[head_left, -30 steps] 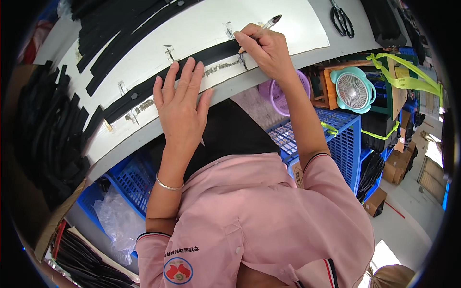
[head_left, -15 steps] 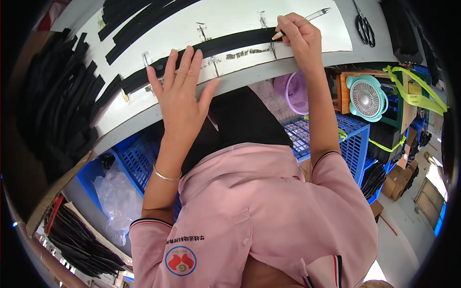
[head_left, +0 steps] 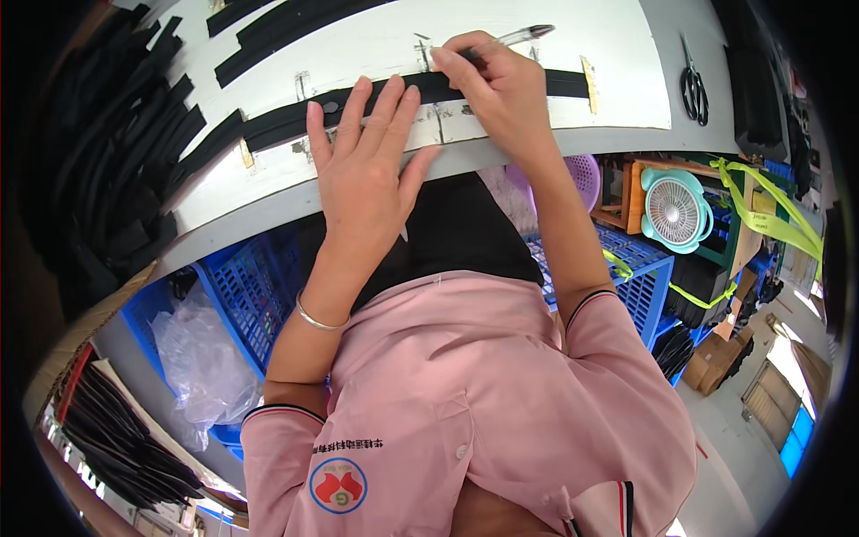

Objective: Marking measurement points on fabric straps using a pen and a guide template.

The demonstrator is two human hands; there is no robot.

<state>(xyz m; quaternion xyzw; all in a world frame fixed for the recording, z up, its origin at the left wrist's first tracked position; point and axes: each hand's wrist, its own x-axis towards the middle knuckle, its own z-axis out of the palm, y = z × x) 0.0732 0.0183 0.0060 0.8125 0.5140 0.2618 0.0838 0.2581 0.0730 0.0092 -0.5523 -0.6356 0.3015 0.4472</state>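
Note:
A long black fabric strip (head_left: 568,84) lies across a white board (head_left: 626,49) with dark pen marks along both sides of it. My left hand (head_left: 369,170) rests on the strip's left part, fingers stretched out and thumb spread toward the near edge. Farther right, my right hand (head_left: 503,94) grips a clear-barrelled pen (head_left: 521,37) above the strip, close to one of the drawn marks. The fingers hide the pen's tip, so I cannot tell whether it touches the strip.
Loose black strips (head_left: 107,170) are heaped at the left, and more strips (head_left: 286,36) lie farther back. Scissors (head_left: 693,93) sit right of the board. Below the table are blue crates (head_left: 640,286), a purple basket (head_left: 583,179), a turquoise fan (head_left: 676,211) and a clear plastic bag (head_left: 201,367).
My right hand has moved left along the strip with the pen, from the mark near the right end to one nearer the middle. My left hand stays flat on the strip.

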